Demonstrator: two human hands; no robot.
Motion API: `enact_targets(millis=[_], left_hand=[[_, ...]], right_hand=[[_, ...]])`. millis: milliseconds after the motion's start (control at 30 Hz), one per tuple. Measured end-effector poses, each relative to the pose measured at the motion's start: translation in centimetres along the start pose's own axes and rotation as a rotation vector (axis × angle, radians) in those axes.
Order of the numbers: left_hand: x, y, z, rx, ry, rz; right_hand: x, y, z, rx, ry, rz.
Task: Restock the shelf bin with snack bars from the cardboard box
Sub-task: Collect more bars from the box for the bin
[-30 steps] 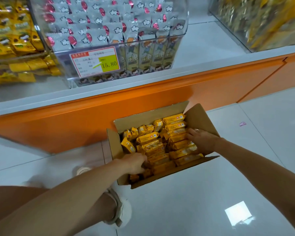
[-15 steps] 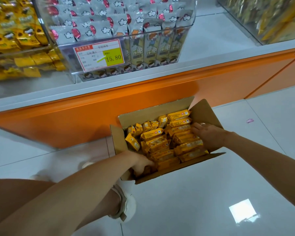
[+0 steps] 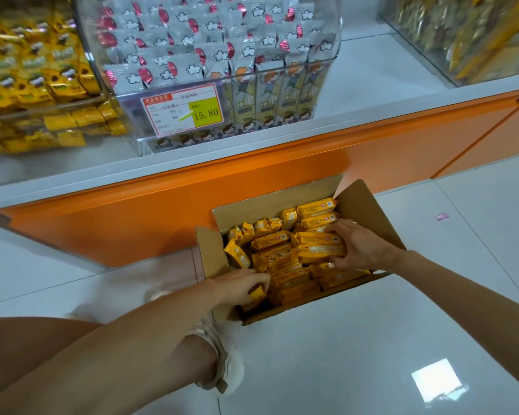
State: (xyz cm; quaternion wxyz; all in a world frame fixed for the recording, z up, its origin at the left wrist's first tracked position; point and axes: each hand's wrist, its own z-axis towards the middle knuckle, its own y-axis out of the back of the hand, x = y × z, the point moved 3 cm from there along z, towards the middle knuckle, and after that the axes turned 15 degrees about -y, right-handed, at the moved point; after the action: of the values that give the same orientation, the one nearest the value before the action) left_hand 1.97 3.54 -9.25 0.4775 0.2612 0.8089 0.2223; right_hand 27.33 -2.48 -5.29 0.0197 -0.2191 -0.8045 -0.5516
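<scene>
Two hands are seen inside the open cardboard box [image 3: 270, 202], which is set on the white tiled floor [image 3: 372, 339] against the orange base panel [image 3: 192, 205] of the shelving. The box is filled with yellow-wrapped snack bars [image 3: 270, 241], some laid flat in rows and some stood on end along the far and left sides.

The right hand [image 3: 363, 247] is clamped on a small stack of bars [image 3: 318, 245] at the right side of the box. The fingers are curled over the stack's far edge and the thumb is pressed against its near edge, so the stack is held just left of the palm. How many bars are held cannot be told.

The left hand [image 3: 237, 287] is placed at the near left corner of the box, where a single bar [image 3: 257, 292] is pinched in its curled fingers. Only one yellow end of that bar is shown past the fingertips.

Above the box, three clear bins are ranged on the white shelf. Yellow packets are held in the left bin [image 3: 42, 85]; silver packets are held in the middle bin [image 3: 222, 40], with a price tag [image 3: 182, 110] reading 15.80 on its front; the contents of the right bin [image 3: 462, 34] are too blurred to tell. Which bin is meant for the bars cannot be told.
</scene>
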Motion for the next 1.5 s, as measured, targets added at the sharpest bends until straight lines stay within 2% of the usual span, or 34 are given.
enact_targets(millis=[200, 500, 733, 867, 967, 1100, 1200, 1333, 1500], left_hand=[[-0.1, 3.0, -1.6, -0.043, 0.021, 0.007], [-7.2, 10.9, -8.2, -0.193, -0.152, 0.058], [-13.4, 16.6, -19.5, -0.502, -0.270, -0.031], [-15.6, 19.0, -27.0, -0.676, -0.280, 0.009], [-16.6, 20.7, -31.9, -0.870, -0.281, 0.026], [-14.8, 23.8, -36.1, -1.176, -0.216, 0.036], [-11.9, 26.7, -35.9, -1.302, -0.091, 0.133], [-7.5, 30.0, -32.7, -1.371, 0.043, 0.209], [-2.1, 33.5, -29.1, -1.328, 0.252, 0.445]], right_hand=[[1.9, 1.6, -1.7, -0.085, 0.018, 0.108], [6.7, 7.3, -6.0, -0.100, 0.068, 0.222], [11.9, 14.7, -10.1, -0.265, 0.197, 0.202], [16.0, 19.8, -12.1, -0.329, 0.301, 0.221], [19.3, 23.1, -12.9, -0.389, 0.359, 0.239], [22.9, 25.7, -12.7, -0.429, 0.417, 0.214], [24.9, 26.5, -11.6, -0.436, 0.429, 0.173], [26.9, 26.7, -9.1, -0.436, 0.399, 0.169], [28.6, 26.4, -5.8, -0.436, 0.353, 0.219]])
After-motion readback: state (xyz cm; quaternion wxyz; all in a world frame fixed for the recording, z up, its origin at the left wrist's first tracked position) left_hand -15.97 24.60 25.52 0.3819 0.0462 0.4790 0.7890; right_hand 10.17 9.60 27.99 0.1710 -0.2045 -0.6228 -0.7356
